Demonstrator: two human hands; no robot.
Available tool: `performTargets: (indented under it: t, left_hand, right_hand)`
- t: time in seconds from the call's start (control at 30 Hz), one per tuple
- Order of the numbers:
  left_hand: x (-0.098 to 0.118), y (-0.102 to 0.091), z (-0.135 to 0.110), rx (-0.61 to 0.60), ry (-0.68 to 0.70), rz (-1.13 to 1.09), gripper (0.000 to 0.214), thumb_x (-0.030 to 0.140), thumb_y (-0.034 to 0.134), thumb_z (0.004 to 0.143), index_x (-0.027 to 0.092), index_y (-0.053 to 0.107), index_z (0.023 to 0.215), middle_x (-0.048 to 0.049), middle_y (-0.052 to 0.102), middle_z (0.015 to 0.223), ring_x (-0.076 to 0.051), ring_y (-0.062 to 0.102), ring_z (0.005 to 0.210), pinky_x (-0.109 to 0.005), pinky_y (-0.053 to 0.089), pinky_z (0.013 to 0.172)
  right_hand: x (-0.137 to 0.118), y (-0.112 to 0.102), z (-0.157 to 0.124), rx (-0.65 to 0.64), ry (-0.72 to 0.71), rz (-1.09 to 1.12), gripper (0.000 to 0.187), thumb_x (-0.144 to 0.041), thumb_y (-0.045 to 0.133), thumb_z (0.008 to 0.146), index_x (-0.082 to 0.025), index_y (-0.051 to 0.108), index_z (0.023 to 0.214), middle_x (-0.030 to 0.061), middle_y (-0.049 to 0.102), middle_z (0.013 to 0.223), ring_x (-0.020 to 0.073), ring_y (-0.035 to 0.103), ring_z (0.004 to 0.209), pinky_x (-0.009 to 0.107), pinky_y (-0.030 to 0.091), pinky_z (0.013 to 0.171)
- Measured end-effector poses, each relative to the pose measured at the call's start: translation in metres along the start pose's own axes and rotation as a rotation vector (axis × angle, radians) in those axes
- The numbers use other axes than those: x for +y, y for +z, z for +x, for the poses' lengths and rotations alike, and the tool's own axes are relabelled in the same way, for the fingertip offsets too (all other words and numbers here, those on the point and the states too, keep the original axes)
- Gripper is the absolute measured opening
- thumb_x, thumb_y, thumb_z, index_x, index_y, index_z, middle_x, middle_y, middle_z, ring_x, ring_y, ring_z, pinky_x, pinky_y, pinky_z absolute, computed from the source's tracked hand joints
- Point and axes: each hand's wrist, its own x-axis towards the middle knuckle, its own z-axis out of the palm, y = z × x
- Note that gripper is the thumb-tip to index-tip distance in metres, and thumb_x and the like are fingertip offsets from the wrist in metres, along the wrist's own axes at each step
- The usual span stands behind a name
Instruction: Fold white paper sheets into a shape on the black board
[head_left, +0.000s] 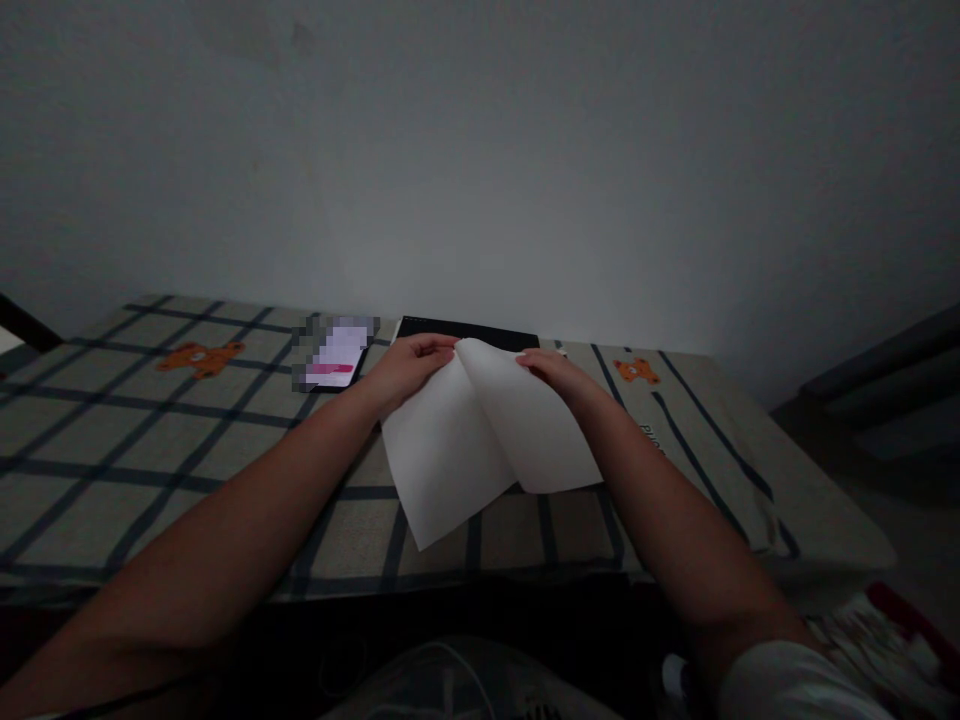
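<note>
A sheet of white paper [457,450], creased down its middle, spreads towards me over the table's front half. At its far left edge my left hand [416,368] pinches it between thumb and fingers. My right hand [551,368] grips the far right edge, fingers bent over the paper. Between the hands the sheet rises in a fold, and its two near corners splay apart. Behind it lies a flat black object [472,330], mostly covered by the paper and hands; its kind cannot be made out.
A phone with a lit screen [341,355] lies left of my left hand. The checked tablecloth [247,450] carries orange bear figures [199,358]. A grey wall [480,180] stands right behind the table. At the lower right, below the table, are some dim items [885,640].
</note>
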Motion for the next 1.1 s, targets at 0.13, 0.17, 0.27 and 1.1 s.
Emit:
performTargets:
  t: [0.13, 0.17, 0.27, 1.1]
  left_hand:
    - [0.001, -0.001, -0.001, 0.085, 0.041, 0.186, 0.037, 0.038, 0.056, 0.085, 0.019, 0.068, 0.115, -0.008, 0.073, 0.104, -0.022, 0.068, 0.09, -0.037, 0.054, 0.082]
    - [0.001, -0.001, -0.002, 0.104, 0.082, 0.266, 0.038, 0.038, 0.055, 0.086, 0.019, 0.068, 0.116, -0.0078, 0.073, 0.103, -0.022, 0.067, 0.09, -0.038, 0.053, 0.083]
    - [0.001, 0.0, -0.002, 0.147, 0.232, 0.509, 0.041, 0.036, 0.051, 0.088, 0.018, 0.065, 0.122, -0.0084, 0.071, 0.105, -0.024, 0.064, 0.096, -0.039, 0.05, 0.088]
    - [-0.006, 0.007, -0.002, -0.078, 0.41, 0.73, 0.043, 0.041, 0.04, 0.093, 0.019, 0.067, 0.119, -0.0087, 0.065, 0.126, -0.025, 0.056, 0.119, -0.044, 0.041, 0.105]
  right_hand:
    - [0.001, 0.002, -0.001, -0.003, -0.02, -0.102, 0.024, -0.037, 0.07, 0.072, -0.02, 0.054, 0.066, -0.0035, 0.05, 0.058, 0.0095, 0.039, 0.05, 0.024, 0.028, 0.048]
    - [0.001, 0.003, -0.002, 0.012, -0.027, -0.126, 0.026, -0.038, 0.07, 0.073, -0.02, 0.053, 0.064, -0.0039, 0.048, 0.056, 0.0087, 0.037, 0.049, 0.024, 0.027, 0.046]
    - [0.003, 0.002, 0.001, 0.101, -0.043, -0.154, 0.028, -0.036, 0.068, 0.074, -0.02, 0.05, 0.06, -0.0051, 0.044, 0.051, 0.0072, 0.035, 0.045, 0.023, 0.025, 0.043]
    - [0.02, -0.007, 0.027, 0.407, -0.388, 0.401, 0.018, -0.038, 0.063, 0.072, -0.024, 0.053, 0.078, 0.0009, 0.063, 0.074, 0.0185, 0.062, 0.081, 0.031, 0.05, 0.072]
